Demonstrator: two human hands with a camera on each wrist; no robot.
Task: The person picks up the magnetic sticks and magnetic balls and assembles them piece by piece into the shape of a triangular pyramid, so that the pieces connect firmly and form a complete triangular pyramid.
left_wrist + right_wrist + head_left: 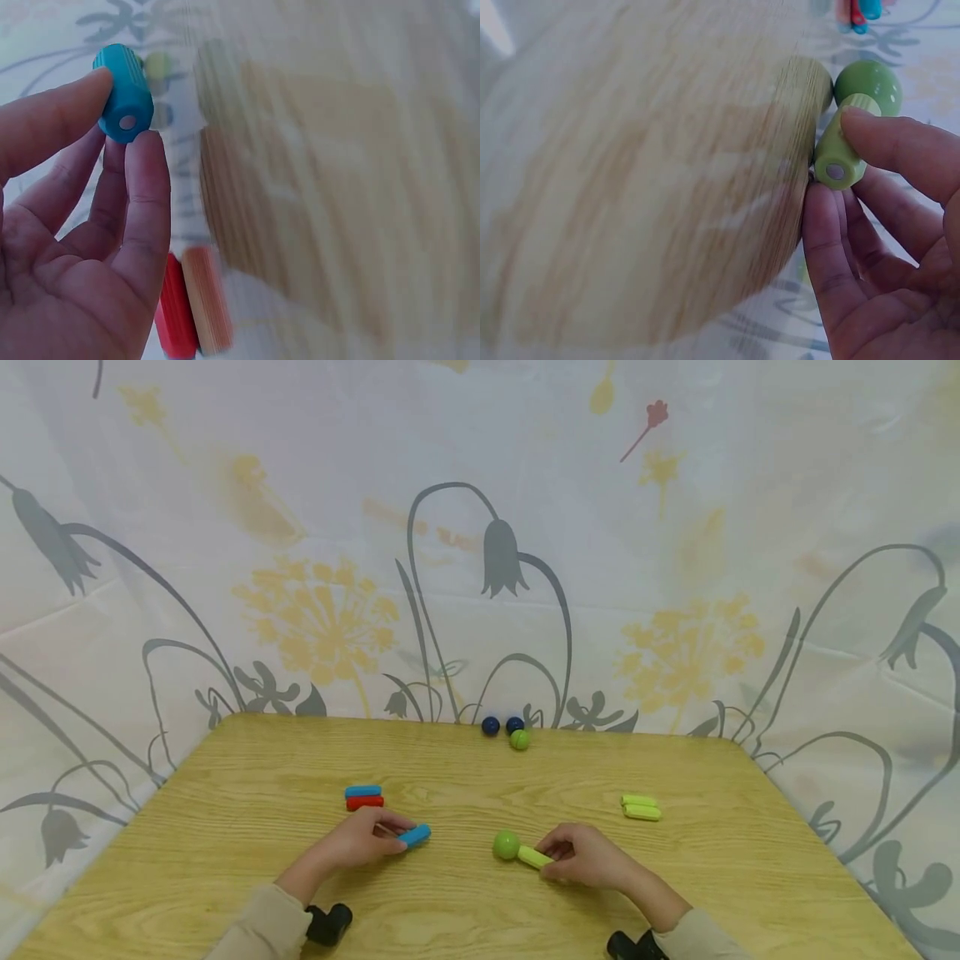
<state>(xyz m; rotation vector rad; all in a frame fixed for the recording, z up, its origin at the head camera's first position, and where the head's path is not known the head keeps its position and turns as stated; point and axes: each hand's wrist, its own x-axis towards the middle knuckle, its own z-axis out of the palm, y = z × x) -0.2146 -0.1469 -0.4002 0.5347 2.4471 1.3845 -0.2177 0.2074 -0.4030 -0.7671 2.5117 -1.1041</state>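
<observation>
Between its thumb and fingers, my left hand (362, 839) pinches a blue ribbed magnetic rod (415, 836). One end of that rod (124, 94) shows a small round metal spot in the left wrist view. My right hand (588, 857) pinches a yellow-green magnetic rod (534, 857) near its right end. A green ball (506, 845) sits against the far end of this rod, touching it. The right wrist view shows the same ball (870, 86) behind the rod (841, 150). A gap of tabletop separates the two hands.
Just beyond my left hand lie another blue rod (363, 791) and a red rod (365, 803), side by side. Two yellow-green rods (641, 812) lie at the right. Two dark blue balls (491, 726) and a green ball (520, 740) rest at the wooden table's (435, 910) back edge, by a patterned curtain.
</observation>
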